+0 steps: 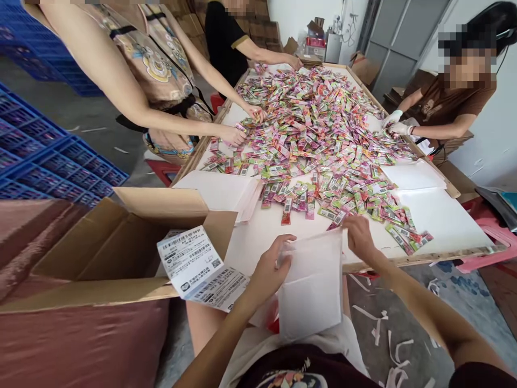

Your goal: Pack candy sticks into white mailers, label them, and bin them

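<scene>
A flat white plastic bag (311, 291) hangs upright over my lap, held between both hands. My left hand (271, 269) is closed on its upper left edge, thumb in front. At the top right corner the closed fingers of my right hand (358, 237) pinch the bag. Just beyond it, small colourful printed sachets (301, 129) lie heaped across the white table (258, 242). A few of them lie loose near the front edge. Something red shows low behind the bag's left side, too covered to name.
An open cardboard box (117, 242) stands at left, with printed label sheets (194, 261) over its edge. White bags (214, 188) lie stacked by it, more white bags (416, 175) at right. Three co-workers' hands reach to the heap. Blue crates (52, 145) stand left; paper strips (377, 323) litter the floor.
</scene>
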